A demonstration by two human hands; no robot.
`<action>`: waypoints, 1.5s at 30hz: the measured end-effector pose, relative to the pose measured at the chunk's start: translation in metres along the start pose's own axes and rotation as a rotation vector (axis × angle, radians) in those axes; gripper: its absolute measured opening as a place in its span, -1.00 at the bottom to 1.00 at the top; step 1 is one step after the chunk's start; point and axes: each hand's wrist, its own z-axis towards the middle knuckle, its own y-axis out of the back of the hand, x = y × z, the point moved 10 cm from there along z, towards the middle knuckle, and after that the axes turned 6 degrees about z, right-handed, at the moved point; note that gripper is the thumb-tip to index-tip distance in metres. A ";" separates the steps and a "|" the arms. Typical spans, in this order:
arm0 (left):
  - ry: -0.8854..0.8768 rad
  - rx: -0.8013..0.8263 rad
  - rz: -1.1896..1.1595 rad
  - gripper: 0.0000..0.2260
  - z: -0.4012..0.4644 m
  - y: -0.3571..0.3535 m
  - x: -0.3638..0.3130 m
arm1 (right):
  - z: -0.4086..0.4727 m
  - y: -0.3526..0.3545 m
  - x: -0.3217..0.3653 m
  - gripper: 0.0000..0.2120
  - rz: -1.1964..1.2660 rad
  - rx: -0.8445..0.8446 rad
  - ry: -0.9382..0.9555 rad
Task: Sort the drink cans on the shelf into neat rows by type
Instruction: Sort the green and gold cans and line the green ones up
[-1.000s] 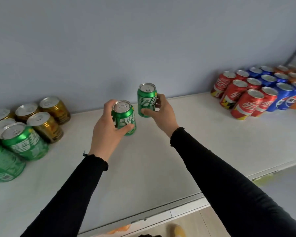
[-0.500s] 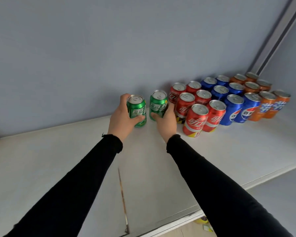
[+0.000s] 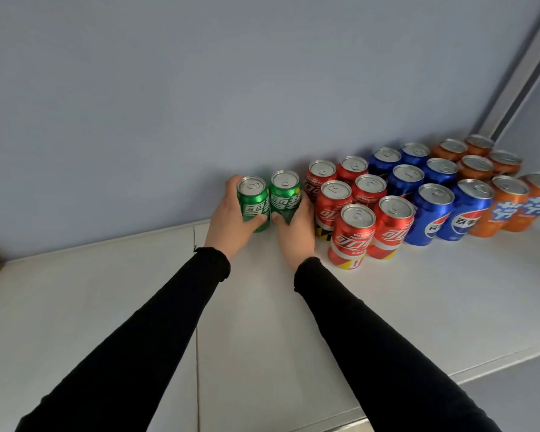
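On the white shelf [image 3: 418, 307] against the wall, the left hand [image 3: 228, 219] and right hand [image 3: 296, 229] each grip an upright green can [image 3: 252, 202] [image 3: 285, 196], touching, red cans [image 3: 349, 238] just right.

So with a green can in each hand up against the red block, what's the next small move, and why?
Probably let go of both cans and draw the hands back. The left hand grips one green can, the right hand the other green can. Both stand upright side by side at the back wall, next to the red cans, so they seem placed.
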 end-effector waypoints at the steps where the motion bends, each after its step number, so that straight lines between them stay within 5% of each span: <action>1: 0.005 0.009 0.003 -0.26 -0.002 0.000 0.000 | -0.002 0.001 0.001 -0.26 0.004 0.004 0.005; 5: 0.056 0.051 0.075 -0.15 -0.020 0.012 0.011 | -0.031 0.007 0.016 -0.17 -0.044 0.028 0.032; 10: -0.027 -0.011 0.345 -0.44 -0.073 0.064 0.023 | -0.088 -0.012 0.060 -0.32 -0.334 0.137 0.295; 23: 0.200 -0.140 0.615 -0.58 -0.224 0.285 0.169 | -0.231 -0.242 0.138 -0.52 -0.574 0.603 0.580; 31: 0.276 -0.173 0.609 -0.60 -0.305 0.403 0.266 | -0.335 -0.390 0.168 -0.50 -0.478 0.775 0.518; 37: 0.302 -0.334 0.541 -0.74 -0.333 0.471 0.303 | -0.368 -0.465 0.173 -0.39 -0.280 0.786 0.280; 41: 0.301 -0.424 0.468 -0.53 -0.330 0.498 0.307 | -0.368 -0.486 0.166 -0.38 -0.176 0.690 0.128; 45: 0.269 -0.295 0.538 -0.33 -0.306 0.502 0.309 | -0.365 -0.497 0.158 -0.34 -0.188 0.645 0.102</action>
